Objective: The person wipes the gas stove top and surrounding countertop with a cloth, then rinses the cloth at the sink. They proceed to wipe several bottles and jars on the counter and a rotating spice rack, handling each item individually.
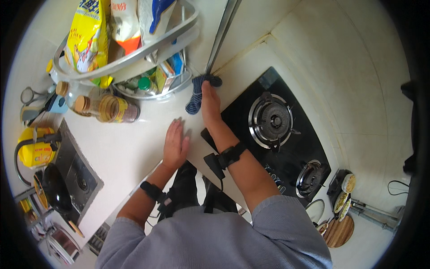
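My right hand (211, 102) reaches to the back corner of the counter, against a dark blue striped cloth (195, 101) that lies at the foot of a metal post (221, 35). Its fingertips overlap the cloth, and whether they grip it cannot be told. Flat on the white counter (147, 144), to the left and nearer my body, rests my left hand (175, 144) with nothing in it, the thumb spread from the fingers.
A black gas stove (235, 117) lies right of my right hand. Corked glass bottles (84, 104) and a jar (126, 109) stand at left under a corner rack (134, 57) with bags. Further left are a sink (80, 178) and a black pan (55, 188).
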### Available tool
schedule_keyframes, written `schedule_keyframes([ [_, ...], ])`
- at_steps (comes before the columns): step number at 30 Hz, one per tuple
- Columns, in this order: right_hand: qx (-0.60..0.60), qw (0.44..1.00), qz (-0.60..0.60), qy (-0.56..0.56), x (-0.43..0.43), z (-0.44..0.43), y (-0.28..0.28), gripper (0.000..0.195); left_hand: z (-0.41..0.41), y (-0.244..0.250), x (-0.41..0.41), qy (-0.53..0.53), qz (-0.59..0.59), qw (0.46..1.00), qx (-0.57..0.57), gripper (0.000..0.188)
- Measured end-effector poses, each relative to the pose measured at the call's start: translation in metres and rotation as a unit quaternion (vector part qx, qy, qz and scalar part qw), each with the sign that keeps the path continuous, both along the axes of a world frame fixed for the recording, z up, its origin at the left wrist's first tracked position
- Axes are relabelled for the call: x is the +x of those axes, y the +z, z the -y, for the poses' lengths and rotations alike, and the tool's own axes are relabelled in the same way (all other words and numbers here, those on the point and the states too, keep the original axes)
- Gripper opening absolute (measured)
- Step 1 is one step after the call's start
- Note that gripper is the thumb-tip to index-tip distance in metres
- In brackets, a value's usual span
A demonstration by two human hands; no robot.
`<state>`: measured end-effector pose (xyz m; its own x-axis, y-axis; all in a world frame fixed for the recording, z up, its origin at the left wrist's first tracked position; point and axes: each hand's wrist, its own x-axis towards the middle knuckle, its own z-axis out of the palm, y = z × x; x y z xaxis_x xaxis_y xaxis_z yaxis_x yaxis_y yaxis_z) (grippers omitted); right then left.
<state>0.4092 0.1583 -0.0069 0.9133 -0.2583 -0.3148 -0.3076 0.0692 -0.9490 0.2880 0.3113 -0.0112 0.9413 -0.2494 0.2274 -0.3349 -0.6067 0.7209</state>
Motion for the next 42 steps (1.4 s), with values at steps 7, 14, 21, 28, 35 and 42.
schedule_keyframes([
  [7,0.435,0.896,-0.028,0.086,-0.045,0.028,0.04,0.029,0.027,0.032,0.022,0.146,-0.305,0.818,-0.465,0.054],
  [14,0.425,0.902,-0.071,0.03,-0.046,0.067,0.019,0.03,0.031,0.025,0.024,0.021,-0.37,0.805,-0.464,0.034],
  [21,-0.502,0.848,0.123,0.116,-0.024,0.073,-0.018,0.052,0.028,0.044,-0.012,-0.003,-0.21,0.955,-0.208,0.029],
  [28,-0.564,0.758,0.147,0.294,-0.056,-0.061,-0.037,0.067,-0.025,0.033,-0.049,0.081,-0.126,0.978,-0.146,0.019],
  [35,-0.379,0.757,0.296,0.442,-0.117,-0.077,-0.028,0.047,-0.05,0.036,-0.054,0.17,-0.053,0.978,-0.111,0.018],
  [42,-0.314,0.862,0.279,0.283,-0.132,-0.006,0.003,0.033,-0.028,0.01,-0.045,0.136,-0.068,0.983,-0.1,0.025],
])
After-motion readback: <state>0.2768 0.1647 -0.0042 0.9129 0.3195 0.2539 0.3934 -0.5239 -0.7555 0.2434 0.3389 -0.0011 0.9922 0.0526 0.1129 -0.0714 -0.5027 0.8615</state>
